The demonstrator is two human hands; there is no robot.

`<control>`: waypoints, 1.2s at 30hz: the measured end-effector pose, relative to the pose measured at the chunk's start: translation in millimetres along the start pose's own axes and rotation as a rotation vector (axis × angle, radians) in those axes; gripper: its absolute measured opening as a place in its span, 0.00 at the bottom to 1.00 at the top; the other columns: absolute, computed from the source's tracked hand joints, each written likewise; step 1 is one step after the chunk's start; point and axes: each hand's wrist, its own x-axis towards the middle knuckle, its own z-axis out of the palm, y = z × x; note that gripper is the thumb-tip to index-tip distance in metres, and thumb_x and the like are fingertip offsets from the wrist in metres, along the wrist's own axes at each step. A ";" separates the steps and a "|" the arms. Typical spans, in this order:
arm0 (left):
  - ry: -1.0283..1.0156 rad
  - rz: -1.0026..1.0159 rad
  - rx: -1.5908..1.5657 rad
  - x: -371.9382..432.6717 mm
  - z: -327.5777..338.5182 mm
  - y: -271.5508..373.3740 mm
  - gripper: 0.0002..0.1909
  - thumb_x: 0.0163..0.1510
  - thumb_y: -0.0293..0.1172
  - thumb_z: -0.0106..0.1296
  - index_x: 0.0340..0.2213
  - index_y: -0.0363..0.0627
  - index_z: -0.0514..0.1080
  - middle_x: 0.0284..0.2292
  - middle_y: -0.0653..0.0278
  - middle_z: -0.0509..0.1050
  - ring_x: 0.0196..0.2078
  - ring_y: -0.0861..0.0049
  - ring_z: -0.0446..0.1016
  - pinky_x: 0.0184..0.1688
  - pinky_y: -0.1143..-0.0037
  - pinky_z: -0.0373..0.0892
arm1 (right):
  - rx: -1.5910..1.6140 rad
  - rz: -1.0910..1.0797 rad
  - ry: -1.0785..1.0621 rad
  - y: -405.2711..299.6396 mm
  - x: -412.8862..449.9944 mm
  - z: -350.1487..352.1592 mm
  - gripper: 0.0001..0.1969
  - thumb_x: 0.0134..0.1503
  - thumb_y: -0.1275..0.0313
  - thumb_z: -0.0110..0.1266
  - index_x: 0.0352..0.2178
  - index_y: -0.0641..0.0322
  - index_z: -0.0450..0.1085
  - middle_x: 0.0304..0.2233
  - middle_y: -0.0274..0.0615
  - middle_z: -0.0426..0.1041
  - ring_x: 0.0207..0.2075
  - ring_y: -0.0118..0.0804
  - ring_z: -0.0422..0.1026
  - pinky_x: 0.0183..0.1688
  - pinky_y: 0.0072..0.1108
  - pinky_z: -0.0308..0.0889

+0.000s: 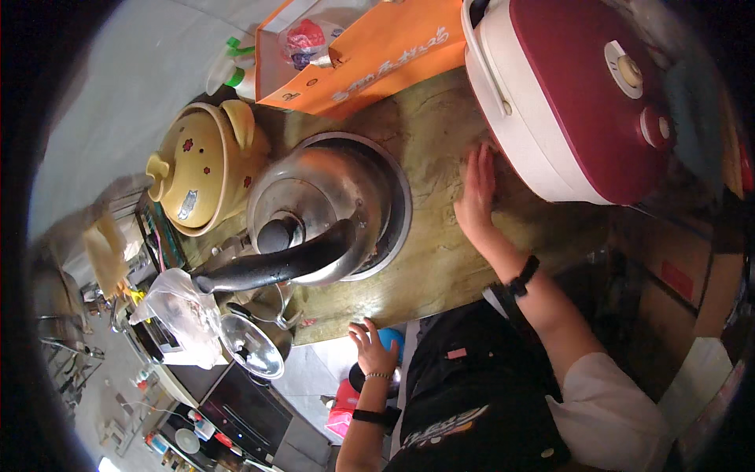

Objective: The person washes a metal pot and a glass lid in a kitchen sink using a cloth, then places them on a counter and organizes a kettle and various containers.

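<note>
My right hand (478, 192) lies over the wooden tabletop (433, 236), its fingers straight and pointing at the lower edge of a red and white electric cooker (540, 106). Whether the fingertips touch the cooker, I cannot tell. By the table's front edge is my left hand (376, 353), fingers spread and holding nothing. Between my hands and the wall stands a stainless steel kettle (312, 194) with a black handle (277, 268), on a round dark plate with a silver rim (404, 203).
A yellow lidded clay pot (197, 168) stands beyond the kettle. Behind are an orange box (377, 68) and a green-topped spray bottle (227, 71). A glass-lidded pot (250, 345) and a plastic bag (183, 312) sit at the left. Cardboard boxes (672, 265) are stacked at the right.
</note>
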 end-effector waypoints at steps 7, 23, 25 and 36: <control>-0.021 -0.008 -0.040 4.9 -1.9 8.6 0.45 0.37 0.42 0.54 0.52 0.37 0.44 0.51 0.35 0.43 0.53 0.39 0.43 0.52 0.63 0.55 | -0.078 0.059 0.358 -8.8 128.1 44.2 0.33 0.35 0.84 0.46 0.49 0.67 0.53 0.54 0.53 0.48 0.56 0.49 0.45 0.54 0.34 0.46; -0.024 -0.040 0.017 5.4 1.6 6.3 0.47 0.36 0.40 0.55 0.53 0.43 0.41 0.51 0.38 0.42 0.53 0.42 0.45 0.50 0.65 0.59 | 0.469 -0.660 -0.210 4.3 30.7 37.8 0.09 0.33 0.85 0.47 0.16 0.59 0.70 0.25 0.39 0.72 0.30 0.36 0.70 0.32 0.25 0.64; 0.021 -0.033 0.011 5.1 -0.8 10.9 0.47 0.35 0.40 0.55 0.53 0.43 0.41 0.52 0.38 0.42 0.53 0.42 0.46 0.49 0.65 0.59 | 0.602 -0.484 -0.323 2.5 -20.2 15.2 0.07 0.35 0.84 0.48 0.14 0.59 0.70 0.24 0.37 0.72 0.30 0.34 0.71 0.31 0.25 0.64; 0.071 -0.063 -0.062 -4.3 7.4 2.7 0.46 0.35 0.38 0.55 0.54 0.47 0.42 0.52 0.39 0.41 0.53 0.44 0.45 0.53 0.66 0.53 | 0.698 -0.016 -0.377 -7.1 -4.4 -60.0 0.23 0.38 0.87 0.32 0.37 0.67 0.67 0.40 0.43 0.69 0.43 0.32 0.66 0.48 0.18 0.57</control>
